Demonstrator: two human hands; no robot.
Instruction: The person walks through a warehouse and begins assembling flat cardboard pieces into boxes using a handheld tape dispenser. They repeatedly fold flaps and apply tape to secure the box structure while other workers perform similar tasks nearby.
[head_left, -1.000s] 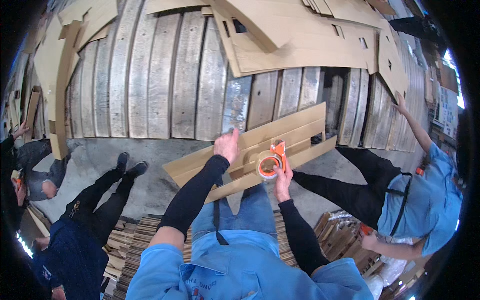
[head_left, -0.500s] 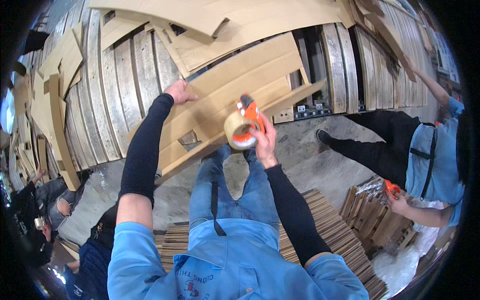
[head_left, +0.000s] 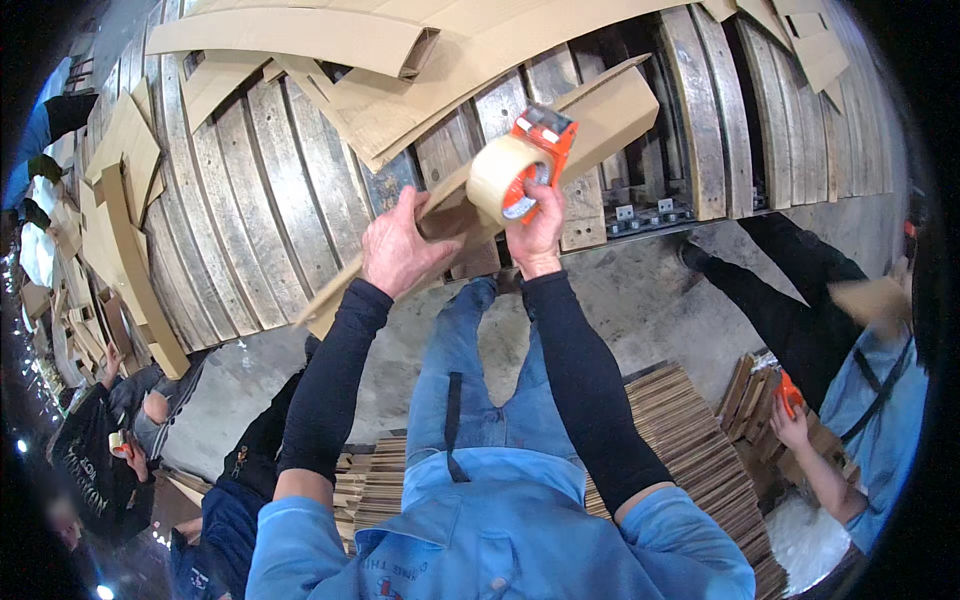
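A long cardboard piece slants over the edge of the slatted wooden table, folded up lengthwise into a narrow channel. My left hand grips its lower-left part, thumb and fingers on opposite sides of the fold. In my right hand is an orange tape dispenser carrying a wide roll of clear tan tape. The roll hangs over the middle of the folded cardboard, and whether tape touches it is hidden.
Flat cut cardboard sheets lie across the far side of the wooden table. More cardboard rests at left. Behind me stands a stack of cardboard. Co-workers stand right and left, some holding tape dispensers.
The cardboard has gone from spread flat to folded into a channel. My left hand has moved right along it, and the right hand has turned the tape dispenser over it.
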